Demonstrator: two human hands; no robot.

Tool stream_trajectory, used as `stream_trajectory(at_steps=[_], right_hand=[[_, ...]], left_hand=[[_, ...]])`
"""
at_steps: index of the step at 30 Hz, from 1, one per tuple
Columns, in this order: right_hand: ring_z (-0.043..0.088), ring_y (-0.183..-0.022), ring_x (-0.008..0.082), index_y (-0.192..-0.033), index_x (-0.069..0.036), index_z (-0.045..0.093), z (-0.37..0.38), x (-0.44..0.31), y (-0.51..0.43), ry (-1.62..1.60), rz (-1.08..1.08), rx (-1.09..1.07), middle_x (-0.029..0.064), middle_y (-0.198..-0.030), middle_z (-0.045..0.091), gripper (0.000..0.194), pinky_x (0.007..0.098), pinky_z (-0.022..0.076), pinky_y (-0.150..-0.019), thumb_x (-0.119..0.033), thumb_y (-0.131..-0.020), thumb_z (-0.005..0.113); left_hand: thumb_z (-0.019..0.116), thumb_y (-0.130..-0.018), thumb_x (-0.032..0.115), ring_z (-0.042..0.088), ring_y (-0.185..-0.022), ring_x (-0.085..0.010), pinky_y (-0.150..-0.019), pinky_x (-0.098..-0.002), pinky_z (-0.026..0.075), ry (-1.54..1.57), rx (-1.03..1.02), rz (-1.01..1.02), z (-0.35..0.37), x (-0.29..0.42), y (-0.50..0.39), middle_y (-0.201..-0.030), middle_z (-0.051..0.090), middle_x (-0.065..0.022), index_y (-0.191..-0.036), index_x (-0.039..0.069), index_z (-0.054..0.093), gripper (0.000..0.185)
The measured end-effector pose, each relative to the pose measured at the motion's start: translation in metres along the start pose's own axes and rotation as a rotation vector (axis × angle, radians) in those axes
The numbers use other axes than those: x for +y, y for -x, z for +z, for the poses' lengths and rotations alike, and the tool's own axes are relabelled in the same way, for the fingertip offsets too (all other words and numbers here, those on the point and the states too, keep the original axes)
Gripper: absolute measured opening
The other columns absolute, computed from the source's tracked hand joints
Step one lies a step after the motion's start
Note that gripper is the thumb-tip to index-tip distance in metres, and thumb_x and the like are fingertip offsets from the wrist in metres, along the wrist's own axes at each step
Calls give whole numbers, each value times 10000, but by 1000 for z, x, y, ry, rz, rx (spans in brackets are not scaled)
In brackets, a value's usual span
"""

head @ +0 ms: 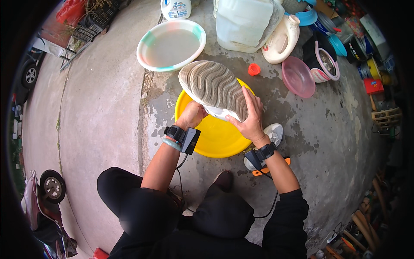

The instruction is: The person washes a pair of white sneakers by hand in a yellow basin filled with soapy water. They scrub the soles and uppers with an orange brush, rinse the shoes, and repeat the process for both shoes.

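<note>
A white sneaker is held sole-up over a yellow plastic basin, its wavy tread dirty grey-brown. My right hand grips one end, thumb along the near edge and fingers on the far side of the sole. At the sneaker's near side, my left hand is curled against the upper; its fingertips are hidden beneath the shoe. Another light-coloured sneaker rests on the concrete right of the basin, partly behind my right wrist. Below that wrist lies an orange-handled tool, mostly covered by my arm.
Beyond the yellow basin stands a white-and-green basin of cloudy water. A detergent bottle, a large translucent jug, a cream jug, a red cap and a pink bowl sit farther out. Cables hang from my wrist devices.
</note>
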State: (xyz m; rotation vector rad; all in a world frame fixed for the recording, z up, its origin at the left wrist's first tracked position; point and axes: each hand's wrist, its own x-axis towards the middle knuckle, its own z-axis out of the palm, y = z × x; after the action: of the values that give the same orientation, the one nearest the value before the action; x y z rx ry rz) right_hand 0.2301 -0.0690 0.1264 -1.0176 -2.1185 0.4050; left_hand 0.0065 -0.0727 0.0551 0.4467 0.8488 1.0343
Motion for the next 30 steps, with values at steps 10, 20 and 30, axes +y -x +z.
stream_trajectory(at_steps=[10, 20, 30], right_hand=[[460, -1234, 336, -1475, -5, 327, 2, -2, -5, -111, 76, 30, 190, -1368, 489, 941, 431, 351, -1058, -259, -723, 833], [434, -1274, 348, -1476, -13, 327, 17, -23, -11, -188, 180, 107, 208, -1390, 462, 929, 438, 340, -1078, -239, -726, 825], [441, -1180, 403, -1470, -12, 331, 28, -53, -2, -46, 89, 94, 213, -1422, 434, 933, 495, 315, -1008, -235, -699, 806]], left_hand=[[401, -1014, 417, 494, -1088, -145, -991, -389, 343, 15, 242, -81, -11, -31, -5, -1216, 589, 35, -1245, 197, 560, 356], [427, -986, 529, 497, -1252, -343, -1080, -505, 385, 695, 64, 111, 67, -93, -21, -1359, 515, -135, -1360, 86, 464, 581], [435, -985, 461, 509, -1268, -334, -1112, -460, 384, 829, -11, 320, 75, -68, -15, -1391, 524, -153, -1401, 37, 446, 594]])
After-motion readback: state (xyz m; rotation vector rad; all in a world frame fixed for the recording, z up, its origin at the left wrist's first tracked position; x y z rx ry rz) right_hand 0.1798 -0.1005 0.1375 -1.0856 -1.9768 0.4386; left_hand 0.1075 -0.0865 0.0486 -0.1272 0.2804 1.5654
